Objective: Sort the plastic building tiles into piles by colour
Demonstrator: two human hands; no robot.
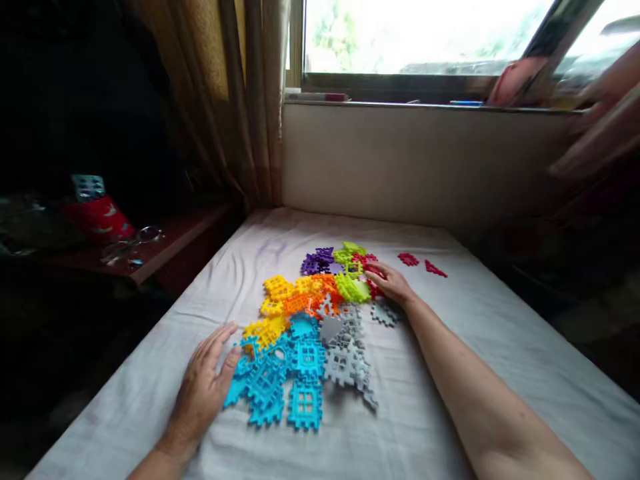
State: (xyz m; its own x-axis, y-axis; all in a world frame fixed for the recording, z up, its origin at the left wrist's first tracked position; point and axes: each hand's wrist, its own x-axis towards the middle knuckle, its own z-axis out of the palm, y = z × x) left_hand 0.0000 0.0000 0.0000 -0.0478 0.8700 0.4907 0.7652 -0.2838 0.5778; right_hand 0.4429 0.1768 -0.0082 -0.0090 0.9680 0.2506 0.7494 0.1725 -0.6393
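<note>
Flat plastic interlocking tiles with toothed edges lie grouped by colour on a pale sheet (420, 413). My left hand (205, 377) rests beside the blue tiles (306, 357), fingers apart and holding nothing. Above them lie yellow tiles (279, 288) and orange tiles (313, 301). Grey tiles (343, 363) are piled to the right of the blue ones. My right hand (390, 281) reaches to the far end, its fingers over the red tiles (367, 259) and next to the lime green tiles (353, 288); whether it grips one is hidden. Purple tiles (317, 260) sit at the far left of the pile.
Two loose red pieces (409, 259) lie at the far right of the sheet. On the left, a dark wooden table (175, 233) holds a red container (100, 217) and scissors (149, 233). A curtain (240, 100) and a window stand behind.
</note>
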